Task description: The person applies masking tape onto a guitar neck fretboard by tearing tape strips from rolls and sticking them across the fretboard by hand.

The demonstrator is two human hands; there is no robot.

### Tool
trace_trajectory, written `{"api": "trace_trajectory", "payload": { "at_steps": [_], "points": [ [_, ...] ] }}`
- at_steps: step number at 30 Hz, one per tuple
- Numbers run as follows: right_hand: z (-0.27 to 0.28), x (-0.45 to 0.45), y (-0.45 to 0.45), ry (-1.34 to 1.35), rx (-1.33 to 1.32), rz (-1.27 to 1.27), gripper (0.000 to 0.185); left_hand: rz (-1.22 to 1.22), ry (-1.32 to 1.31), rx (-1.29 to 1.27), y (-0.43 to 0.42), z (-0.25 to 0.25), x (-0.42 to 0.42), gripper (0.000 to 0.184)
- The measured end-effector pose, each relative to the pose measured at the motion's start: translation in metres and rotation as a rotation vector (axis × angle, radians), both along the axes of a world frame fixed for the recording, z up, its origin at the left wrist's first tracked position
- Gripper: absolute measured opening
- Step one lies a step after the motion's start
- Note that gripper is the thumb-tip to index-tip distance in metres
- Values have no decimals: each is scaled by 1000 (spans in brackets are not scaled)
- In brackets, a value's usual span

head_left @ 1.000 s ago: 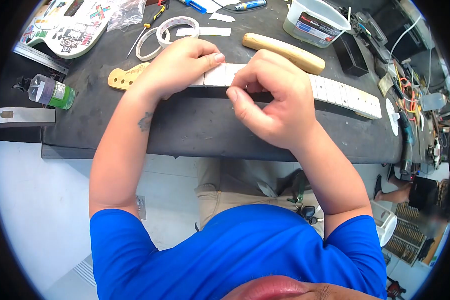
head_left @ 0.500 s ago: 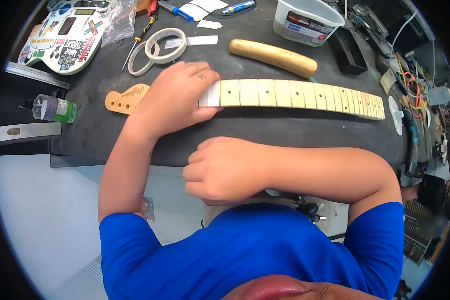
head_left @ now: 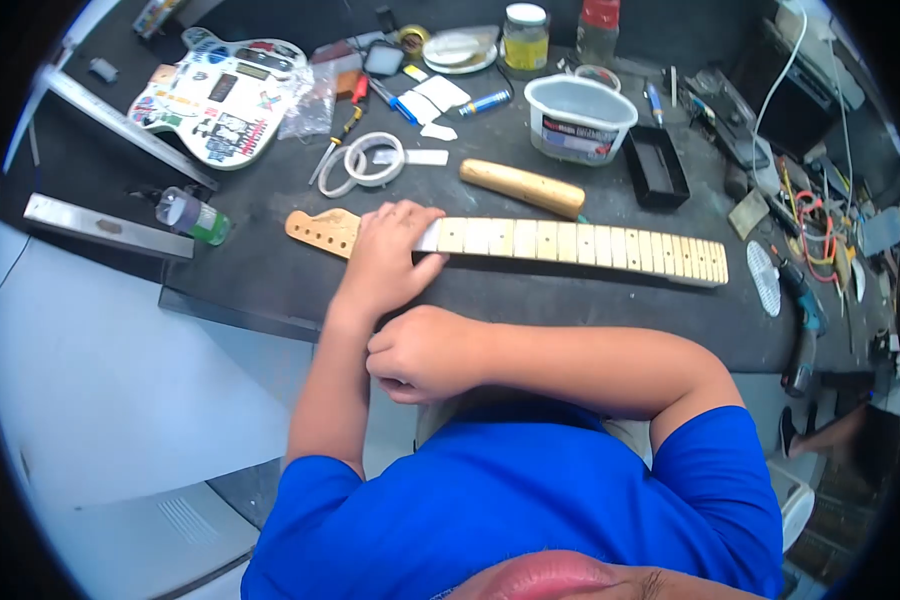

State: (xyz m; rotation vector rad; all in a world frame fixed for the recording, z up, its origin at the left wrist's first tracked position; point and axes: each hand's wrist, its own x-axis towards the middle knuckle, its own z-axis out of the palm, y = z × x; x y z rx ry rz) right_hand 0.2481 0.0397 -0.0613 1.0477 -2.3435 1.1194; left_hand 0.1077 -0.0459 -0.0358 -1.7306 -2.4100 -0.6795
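**Left hand (head_left: 394,245) clasps the guitar neck (head_left: 575,243), right hand (head_left: 422,357) curls in close**

Nearest to us, the right arm (head_left: 590,362) leaves its blue sleeve (head_left: 715,470), bends sharply at the elbow and brings the forearm almost level across the front of the body. We see the right hand with its fingers folded together into a loose fist; we cannot tell whether anything sits inside. The fist appears right against the left arm (head_left: 332,390), though we cannot say whether the two touch.

The left arm reaches forward to the workbench (head_left: 530,302), only slightly bent. There we find the left hand palm down, clamped over the guitar neck just beside the headstock (head_left: 315,230), with the fingers across toward the far edge and the thumb at the near edge. The neck lies crosswise on the dark bench, frets facing up, headstock to our left and the other end to our right.

Just past the neck we have a rounded wooden bar (head_left: 522,188) and, to its left, two overlapping tape rolls (head_left: 399,160). Farther off, a plastic tub (head_left: 570,147) stands near a black box (head_left: 660,197), a stickered guitar body (head_left: 228,95) lies at the left, and a white-lidded jar (head_left: 525,45) stands behind the tub.
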Motion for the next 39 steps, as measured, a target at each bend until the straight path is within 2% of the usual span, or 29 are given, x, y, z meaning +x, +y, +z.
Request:
{"api": "trace_trajectory", "payload": {
  "at_steps": [2,3,6,9,11,15,18,19,20,21,23,24,26,29,32,34,36,39],
  "points": [
    [13,11,4,9,52,25,16,27,83,64,-1,-10,5,54],
    [24,22,8,-44,112,43,16,30,82,69,-1,-11,2,55],
    [36,54,45,36,224,146,19,30,69,45,-1,-13,-3,58],
    [38,78,91,-36,234,24,19,28,50,51,1,-10,2,56],
    [17,79,110,-6,154,-39,18,39,54,54,1,-12,2,55],
    [13,68,127,45,66,-94,17,32,31,4,4,4,10,50],
    [8,70,133,-153,12,-164,10,-25,-334,192,3,-9,-12,47],
    [8,70,134,-154,-13,-167,10,99,-510,241,4,-11,-24,46],
    [9,72,135,-162,-35,-169,10,186,-497,300,5,-10,-37,40],
    [10,75,135,-176,-54,-169,10,294,-220,242,6,-3,-50,38],
    [13,77,136,-123,-40,-176,10,331,233,124,8,3,-80,35],
    [13,77,136,-97,-32,-180,10,430,289,-42,8,7,-79,34],
    [14,77,135,-41,-66,-190,12,434,367,-111,8,2,-95,27],
    [20,76,142,143,-36,-258,15,314,405,152,7,6,-70,18],
    [33,69,159,337,-190,-538,17,289,-478,363,18,27,43,13],
    [32,68,169,319,-189,-606,23,212,-425,377,28,26,79,14],
    [29,64,169,330,-248,-654,25,148,-159,352,33,20,93,12],
    [29,67,167,208,-304,-597,29,54,-23,400,46,21,105,9]
  ]
}}
